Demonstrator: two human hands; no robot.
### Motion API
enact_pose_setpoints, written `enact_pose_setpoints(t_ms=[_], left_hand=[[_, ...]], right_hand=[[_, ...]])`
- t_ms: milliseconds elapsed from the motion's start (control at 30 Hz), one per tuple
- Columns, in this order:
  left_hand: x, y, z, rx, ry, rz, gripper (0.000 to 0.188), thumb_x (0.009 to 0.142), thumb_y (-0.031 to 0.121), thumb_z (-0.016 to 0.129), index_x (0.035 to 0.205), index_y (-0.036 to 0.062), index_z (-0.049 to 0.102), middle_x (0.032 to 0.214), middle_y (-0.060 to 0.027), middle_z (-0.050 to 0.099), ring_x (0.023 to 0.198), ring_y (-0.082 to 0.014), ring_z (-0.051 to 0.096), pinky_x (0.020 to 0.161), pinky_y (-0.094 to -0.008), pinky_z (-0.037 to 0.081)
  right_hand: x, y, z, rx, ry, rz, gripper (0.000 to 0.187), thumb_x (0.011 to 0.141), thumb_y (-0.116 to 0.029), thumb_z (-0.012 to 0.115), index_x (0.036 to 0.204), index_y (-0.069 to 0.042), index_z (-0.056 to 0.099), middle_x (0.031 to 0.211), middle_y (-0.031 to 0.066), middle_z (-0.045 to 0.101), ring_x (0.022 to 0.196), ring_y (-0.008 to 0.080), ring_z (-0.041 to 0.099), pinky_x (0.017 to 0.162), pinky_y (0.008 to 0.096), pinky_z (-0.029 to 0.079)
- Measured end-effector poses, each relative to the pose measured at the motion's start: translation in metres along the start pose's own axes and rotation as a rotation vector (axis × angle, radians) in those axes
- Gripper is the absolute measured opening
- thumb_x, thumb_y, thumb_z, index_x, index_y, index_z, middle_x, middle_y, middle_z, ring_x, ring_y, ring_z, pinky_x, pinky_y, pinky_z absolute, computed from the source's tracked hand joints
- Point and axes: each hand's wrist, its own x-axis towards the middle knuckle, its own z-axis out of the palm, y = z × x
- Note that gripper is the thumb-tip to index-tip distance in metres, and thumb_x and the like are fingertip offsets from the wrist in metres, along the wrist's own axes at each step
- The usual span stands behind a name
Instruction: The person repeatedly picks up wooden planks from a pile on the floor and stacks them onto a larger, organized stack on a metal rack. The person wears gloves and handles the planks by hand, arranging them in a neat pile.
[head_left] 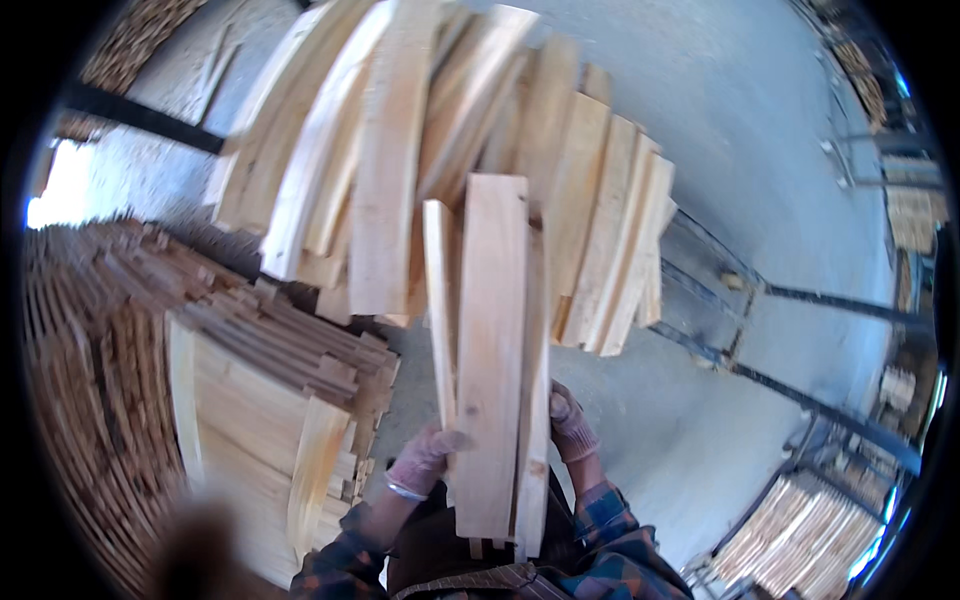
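Between my two gloved hands I hold a few pale wooden boards point(490, 350), lengthwise in front of my body. The widest one lies on top, with narrower boards along its left and right sides. My left hand point(430, 458) grips the near left edge, its fingers partly hidden by the wood. My right hand point(573, 425) is closed on the right edge, a little farther up. The far ends of the held boards overlap a big loose pile of similar boards point(385, 180), which is partly blurred.
On the left stand stacks of brown, rough-edged boards point(90, 390) and paler wide boards point(250, 410). Dark metal rails point(820, 300) run across the grey floor point(740, 150) to the right. A further board stack point(800, 535) sits at the lower right. Something dark and blurred shows at lower left.
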Motion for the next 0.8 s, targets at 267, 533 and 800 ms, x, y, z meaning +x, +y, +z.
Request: enact_pose_setpoints(t_ms=[267, 533, 800], left_hand=[[-0.007, -0.003, 0.016, 0.01, 0.03, 0.213, 0.078, 0.086, 0.028, 0.068, 0.147, 0.0003, 0.028, 0.131, -0.0112, 0.053, 0.115, -0.019, 0.051, 0.1, -0.0309, 0.041], [-0.148, -0.002, 0.011, 0.497, 0.223, 0.444, 0.1, 0.081, 0.039, 0.069, 0.151, -0.0008, 0.009, 0.142, -0.0266, 0.04, 0.125, -0.0338, 0.048, 0.105, -0.0347, 0.036], [-0.39, -0.023, -0.057, 0.587, 0.626, 1.111, 0.103, 0.071, 0.029, 0.071, 0.149, -0.007, 0.013, 0.143, -0.0327, 0.035, 0.131, -0.0373, 0.042, 0.107, -0.0347, 0.034]], right_hand=[[-0.069, -0.027, 0.08, 0.269, 0.26, 0.105, 0.057, 0.101, -0.041, 0.04, 0.142, -0.002, 0.037, 0.138, 0.0148, 0.049, 0.122, 0.0254, 0.051, 0.105, 0.0373, 0.042], [-0.121, -0.03, 0.167, -0.214, 0.106, -0.001, 0.056, 0.099, -0.04, 0.043, 0.14, -0.001, 0.039, 0.131, 0.0152, 0.052, 0.112, 0.0244, 0.053, 0.094, 0.0345, 0.043], [-0.131, 0.011, 0.349, -0.358, -0.396, -0.12, 0.056, 0.098, -0.038, 0.047, 0.138, 0.0, 0.04, 0.124, 0.0155, 0.054, 0.103, 0.0234, 0.055, 0.084, 0.0317, 0.044]])
